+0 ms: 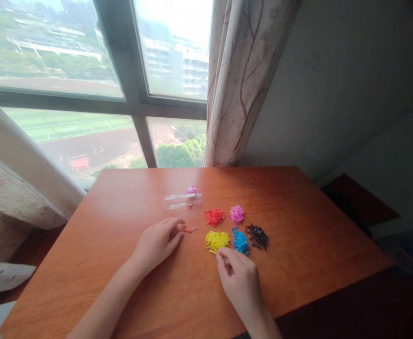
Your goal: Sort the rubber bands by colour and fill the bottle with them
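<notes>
My left hand (160, 238) rests on the table with thumb and fingertips pinched on a short red and pink chain of linked rubber bands (191, 230), whose pink end points right. My right hand (240, 273) is closed in a pinch at the near edge of a pile of yellow rubber bands (216, 240). A yellow band (212, 252) lies at its fingertips. Just beyond that hand is a blue pile (241, 242), with a black pile (258, 236) to its right. Farther back lie a red pile (214, 217) and a pink pile (236, 214).
Behind the piles, a clear plastic bottle or tube (181, 201) lies on its side, with a small purple object (191, 190) by it. The wooden table (104, 235) ends at a window (132, 103) with a curtain (242, 84) on the right. Its near right edge slants.
</notes>
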`<state>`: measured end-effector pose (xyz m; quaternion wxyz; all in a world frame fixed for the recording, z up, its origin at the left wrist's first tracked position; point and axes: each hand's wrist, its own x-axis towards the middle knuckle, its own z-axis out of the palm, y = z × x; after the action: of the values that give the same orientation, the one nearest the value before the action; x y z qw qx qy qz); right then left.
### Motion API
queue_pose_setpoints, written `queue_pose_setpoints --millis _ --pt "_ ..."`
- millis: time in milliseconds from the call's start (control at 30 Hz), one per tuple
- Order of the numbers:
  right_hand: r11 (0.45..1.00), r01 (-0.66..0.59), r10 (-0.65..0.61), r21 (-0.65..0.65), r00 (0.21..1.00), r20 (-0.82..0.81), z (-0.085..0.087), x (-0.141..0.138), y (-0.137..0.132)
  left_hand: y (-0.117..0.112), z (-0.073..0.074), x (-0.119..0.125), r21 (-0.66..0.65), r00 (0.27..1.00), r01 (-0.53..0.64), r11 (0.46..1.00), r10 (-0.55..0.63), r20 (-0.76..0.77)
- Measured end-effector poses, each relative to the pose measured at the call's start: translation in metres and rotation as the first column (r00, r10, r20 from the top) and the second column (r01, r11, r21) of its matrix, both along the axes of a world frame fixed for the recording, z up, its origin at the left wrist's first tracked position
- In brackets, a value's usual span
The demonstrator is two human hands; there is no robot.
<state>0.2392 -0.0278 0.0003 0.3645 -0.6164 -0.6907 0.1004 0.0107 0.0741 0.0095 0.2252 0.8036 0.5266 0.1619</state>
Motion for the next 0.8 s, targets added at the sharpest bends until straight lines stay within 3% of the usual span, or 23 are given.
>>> queue_pose_setpoints --millis 133,267,567,800 --pt "0.992 -0.120 0.121 -0.040 0.993 0.009 -0.002 -0.034 0.001 0.001 0.002 0.002 -0.006 0.999 0.014 1.000 -0.014 -0.044" --pt "0.977 -0.190 0.196 -0.094 0.979 0.051 -0.006 -0.049 0.002 0.002 0.004 0.004 0.000 0.995 0.023 1.000 -0.023 -0.097" --pt "0.965 -0.217 0.230 -0.145 0.970 0.079 -0.013 -0.052 0.001 0.009 0.002 0.010 0.045 0.998 0.045 0.998 -0.046 0.034" --pt "0.960 -0.244 0.247 -0.135 0.969 0.005 -0.018 -0.051 0.003 0.028 0.011 0.041 0.104 0.996 0.080 0.991 -0.083 0.020"
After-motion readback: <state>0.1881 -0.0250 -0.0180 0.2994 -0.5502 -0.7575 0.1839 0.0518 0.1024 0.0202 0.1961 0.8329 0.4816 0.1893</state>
